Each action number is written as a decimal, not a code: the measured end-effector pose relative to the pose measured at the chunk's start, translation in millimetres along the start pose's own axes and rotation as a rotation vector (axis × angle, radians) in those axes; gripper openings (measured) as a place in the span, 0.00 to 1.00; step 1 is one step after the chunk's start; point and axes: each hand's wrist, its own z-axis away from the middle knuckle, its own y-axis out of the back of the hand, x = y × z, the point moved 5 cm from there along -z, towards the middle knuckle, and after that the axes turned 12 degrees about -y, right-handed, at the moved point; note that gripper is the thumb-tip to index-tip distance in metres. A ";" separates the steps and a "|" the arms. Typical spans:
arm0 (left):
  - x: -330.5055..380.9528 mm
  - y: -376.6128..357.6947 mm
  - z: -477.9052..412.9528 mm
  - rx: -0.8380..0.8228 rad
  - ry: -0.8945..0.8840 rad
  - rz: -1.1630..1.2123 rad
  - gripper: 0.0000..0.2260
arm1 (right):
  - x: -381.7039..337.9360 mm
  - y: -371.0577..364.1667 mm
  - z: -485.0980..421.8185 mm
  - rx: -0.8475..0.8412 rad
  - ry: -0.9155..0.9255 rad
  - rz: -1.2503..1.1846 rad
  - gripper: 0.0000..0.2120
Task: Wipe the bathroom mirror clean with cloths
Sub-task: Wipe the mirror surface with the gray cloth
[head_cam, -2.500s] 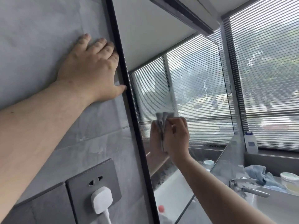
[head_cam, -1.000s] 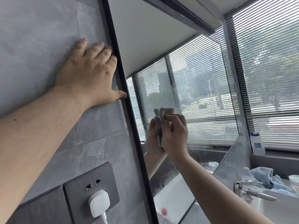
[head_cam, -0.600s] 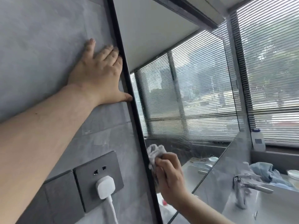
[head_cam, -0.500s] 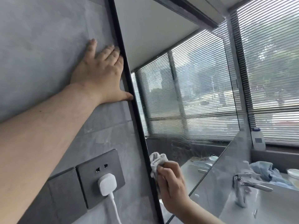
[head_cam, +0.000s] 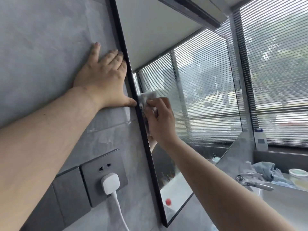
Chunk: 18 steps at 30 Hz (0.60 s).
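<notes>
Mirror (head_cam: 191,97): wall-mounted, with a thin black frame (head_cam: 154,180). The glass reflects slatted blinds and a pale ceiling. Streaks and speckles show on its lower part.

Pale cloth (head_cam: 148,97): small and bunched, lying against the glass at the mirror's left edge, just beside the frame.

Right hand (head_cam: 160,120): fingers curled over the pale cloth, pressing it to the glass. Its forearm reaches up from the lower right.

Left hand (head_cam: 103,79): flat, with fingers straight and spread, palm against the grey tiled wall (head_cam: 41,47) and holding nothing. The thumb tip and the side of the forefinger touch the frame, and the thumb lies level with the pale cloth across it.

Socket plate (head_cam: 103,170): dark grey, on the wall below the left forearm. It carries a white plug (head_cam: 111,183) whose white cable (head_cam: 120,212) hangs down. A blank dark plate (head_cam: 70,192) adjoins it on the left.

Window blinds (head_cam: 275,72): horizontal slats, at the right.

White bottle (head_cam: 260,140): upright on the sill beside the mirror's right edge.

Chrome faucet (head_cam: 253,181): on the table (head_cam: 286,205), spout pointing right.

Blue cloth (head_cam: 265,170): crumpled on the table behind the faucet.

Round lidded tub (head_cam: 298,177): just beside the blue cloth, at its right.

Red cap (head_cam: 168,201): seen in the reflection low in the glass. The thing it belongs to is too unclear to name.
</notes>
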 end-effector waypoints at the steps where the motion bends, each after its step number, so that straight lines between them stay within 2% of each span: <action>1: 1.4 -0.7 0.6 -0.007 -0.003 -0.016 0.59 | 7.3 3.6 11.9 -0.008 0.009 0.010 0.07; 6: 0.8 -1.3 1.4 -0.005 -0.003 -0.024 0.60 | 60.9 24.3 115.9 -0.032 -0.012 0.137 0.04; 11: 8.8 -1.4 5.0 -0.009 -0.009 -0.009 0.59 | 105.9 51.9 215.5 -0.129 -0.148 0.196 0.02; 14: 21.8 -6.6 11.1 -0.051 -0.011 -0.006 0.59 | 110.4 56.0 228.8 -0.179 -0.215 0.214 0.01; 18: 33.2 -8.4 20.3 -0.067 0.002 0.025 0.62 | 92.7 46.2 199.5 -0.195 -0.210 0.193 0.03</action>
